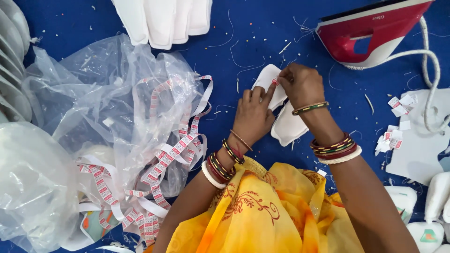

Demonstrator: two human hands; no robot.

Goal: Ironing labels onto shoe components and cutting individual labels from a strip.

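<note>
On the blue desk [84, 18], just below and left of the red-and-white iron [370, 35], a white moulded fabric piece [283, 119] lies under both hands. The left hand [253, 115] rests flat on it, fingers spread and pressing down, apparently to keep the piece from shifting. The right hand [302, 84] is closed in a pinch at the piece's upper edge, thumb and forefinger nipping a small red-and-white sticker [275, 81] against the fabric; what lies beneath the fingertips cannot be made out. Both wrists carry stacked bangles, and yellow patterned cloth [262, 211] drapes below the forearms.

Well left of the iron, a crumpled clear plastic bag [93, 93] spills long strips of the same stickers [180, 145], kept within the left hand's reach. Right of and below the iron, loose cut stickers [391, 140] sit on a pale sheet. A stack of white pieces [161, 21] lies left of the iron at the top edge, and thread scraps litter the desk around it.
</note>
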